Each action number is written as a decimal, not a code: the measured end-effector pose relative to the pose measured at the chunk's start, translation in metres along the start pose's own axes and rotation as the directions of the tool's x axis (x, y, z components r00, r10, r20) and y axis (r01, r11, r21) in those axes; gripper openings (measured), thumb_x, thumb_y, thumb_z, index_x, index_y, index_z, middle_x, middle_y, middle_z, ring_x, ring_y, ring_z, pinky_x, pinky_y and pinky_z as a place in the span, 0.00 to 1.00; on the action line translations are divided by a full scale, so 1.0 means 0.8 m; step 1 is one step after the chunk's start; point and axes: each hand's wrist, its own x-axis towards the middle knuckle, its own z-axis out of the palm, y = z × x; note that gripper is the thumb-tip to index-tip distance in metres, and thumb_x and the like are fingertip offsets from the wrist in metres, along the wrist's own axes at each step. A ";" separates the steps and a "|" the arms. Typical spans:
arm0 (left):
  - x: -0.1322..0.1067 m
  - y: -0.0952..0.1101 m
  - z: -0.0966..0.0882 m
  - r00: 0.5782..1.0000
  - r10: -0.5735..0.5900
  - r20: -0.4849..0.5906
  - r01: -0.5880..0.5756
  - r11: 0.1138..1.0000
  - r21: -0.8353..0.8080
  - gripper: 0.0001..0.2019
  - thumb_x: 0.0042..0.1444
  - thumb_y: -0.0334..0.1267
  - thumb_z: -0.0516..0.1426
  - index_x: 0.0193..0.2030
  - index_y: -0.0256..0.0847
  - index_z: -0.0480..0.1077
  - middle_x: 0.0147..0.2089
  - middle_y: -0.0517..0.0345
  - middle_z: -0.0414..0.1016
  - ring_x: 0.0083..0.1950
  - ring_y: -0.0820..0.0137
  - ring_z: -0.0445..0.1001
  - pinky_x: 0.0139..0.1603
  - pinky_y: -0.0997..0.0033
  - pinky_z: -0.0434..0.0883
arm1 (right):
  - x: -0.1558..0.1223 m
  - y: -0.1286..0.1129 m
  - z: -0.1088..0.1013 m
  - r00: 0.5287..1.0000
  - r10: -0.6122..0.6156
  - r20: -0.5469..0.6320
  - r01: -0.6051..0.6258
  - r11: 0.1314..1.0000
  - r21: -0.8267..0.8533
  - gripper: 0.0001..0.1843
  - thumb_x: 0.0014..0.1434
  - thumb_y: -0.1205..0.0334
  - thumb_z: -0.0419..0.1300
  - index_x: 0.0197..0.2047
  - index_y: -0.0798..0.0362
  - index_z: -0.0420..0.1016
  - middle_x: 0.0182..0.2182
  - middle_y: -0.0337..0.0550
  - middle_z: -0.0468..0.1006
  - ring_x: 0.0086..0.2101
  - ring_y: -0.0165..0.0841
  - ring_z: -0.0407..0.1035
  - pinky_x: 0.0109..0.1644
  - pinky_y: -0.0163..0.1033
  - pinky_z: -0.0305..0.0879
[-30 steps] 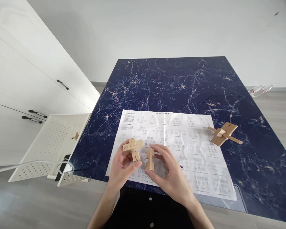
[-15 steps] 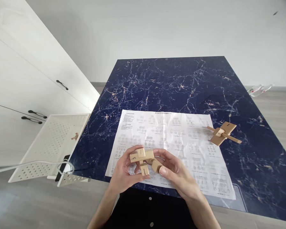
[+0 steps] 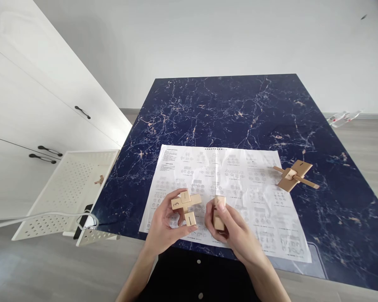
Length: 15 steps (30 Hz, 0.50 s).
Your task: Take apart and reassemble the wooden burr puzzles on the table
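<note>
My left hand is closed round a cluster of interlocked wooden puzzle bars, whose ends carry black marks. My right hand grips a single notched wooden bar, held upright a short gap to the right of the cluster. Both hands hover over the near edge of a printed instruction sheet that lies flat on the dark blue marble table.
A second wooden puzzle, a flat plate crossed by thin sticks, lies at the sheet's right edge. A white perforated rack with a cable stands left of the table, beside white cabinets. The table's near edge runs just under my wrists.
My right hand brought the single bar against the cluster half a second ago, then drew it away to the right and turned it upright. The left hand's cluster shifted slightly.
</note>
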 end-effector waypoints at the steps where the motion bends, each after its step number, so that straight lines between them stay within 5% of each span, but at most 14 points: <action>1: 0.000 0.000 0.000 1.000 0.000 -0.005 0.000 1.000 0.001 0.37 0.56 0.45 0.75 0.70 0.47 0.68 0.46 0.55 0.79 0.35 0.72 0.72 0.41 0.69 0.78 | 0.000 0.001 0.002 1.000 0.010 -0.008 -0.010 1.000 -0.001 0.28 0.75 0.31 0.51 0.44 0.49 0.71 0.23 0.32 0.67 0.20 0.27 0.48 0.25 0.37 0.52; 4: 0.000 0.002 0.001 1.000 0.005 -0.014 -0.005 1.000 0.001 0.36 0.57 0.45 0.74 0.70 0.47 0.68 0.44 0.56 0.79 0.35 0.72 0.72 0.41 0.69 0.78 | -0.001 0.002 0.004 1.000 0.005 -0.015 -0.005 1.000 0.012 0.29 0.76 0.33 0.54 0.63 0.48 0.68 0.22 0.27 0.62 0.20 0.27 0.47 0.23 0.35 0.49; 7: 0.001 0.004 0.001 1.000 -0.002 -0.014 0.002 1.000 -0.001 0.36 0.57 0.44 0.74 0.70 0.48 0.68 0.45 0.55 0.80 0.36 0.71 0.73 0.40 0.70 0.78 | -0.004 0.001 0.002 0.999 0.020 0.050 -0.023 0.998 0.050 0.38 0.76 0.34 0.53 0.78 0.43 0.48 0.24 0.27 0.64 0.20 0.27 0.48 0.25 0.35 0.52; 9: 0.002 0.006 0.002 1.000 -0.006 -0.016 0.006 1.000 0.002 0.36 0.57 0.45 0.74 0.70 0.48 0.68 0.46 0.55 0.81 0.36 0.70 0.74 0.39 0.71 0.77 | -0.004 0.000 0.000 0.995 0.034 0.093 -0.041 0.996 0.074 0.39 0.76 0.34 0.54 0.80 0.40 0.46 0.27 0.28 0.66 0.21 0.28 0.51 0.27 0.36 0.55; 15: 0.002 0.009 0.003 1.000 -0.022 -0.016 0.022 1.000 0.003 0.37 0.56 0.46 0.74 0.70 0.47 0.69 0.44 0.54 0.81 0.36 0.69 0.75 0.39 0.70 0.77 | -0.003 -0.001 -0.007 0.995 0.026 0.100 -0.042 0.986 0.161 0.40 0.69 0.36 0.66 0.75 0.40 0.58 0.38 0.38 0.74 0.24 0.28 0.57 0.29 0.39 0.60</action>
